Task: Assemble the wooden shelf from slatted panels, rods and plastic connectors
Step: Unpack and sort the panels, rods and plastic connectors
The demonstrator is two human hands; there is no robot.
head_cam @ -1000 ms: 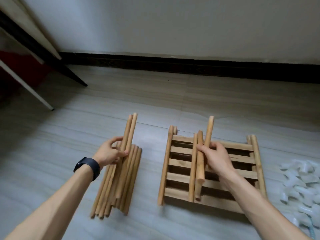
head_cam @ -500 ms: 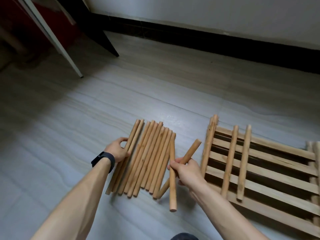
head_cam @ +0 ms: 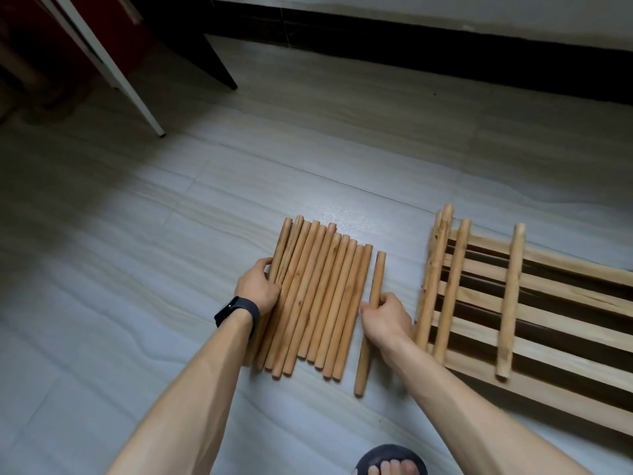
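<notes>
Several wooden rods (head_cam: 318,296) lie side by side in a row on the floor. My left hand (head_cam: 258,286), with a black watch on the wrist, rests against the row's left edge, fingers curled round the outermost rods. My right hand (head_cam: 383,315) grips a single rod (head_cam: 371,313) that lies just right of the row, a small gap apart. To the right a stack of slatted panels (head_cam: 555,303) lies flat on the floor with three loose rods across the top. No plastic connectors are in view.
A white leg (head_cam: 113,68) and a dark leg (head_cam: 212,60) of furniture stand at the upper left. A dark skirting board (head_cam: 411,46) runs along the wall at the back. My foot in a dark slipper (head_cam: 390,461) shows at the bottom edge.
My right hand has laid its rods down beside the row and holds only one, now parallel to the others. The row is tidier. The view has shifted left, so the panels sit further right.
</notes>
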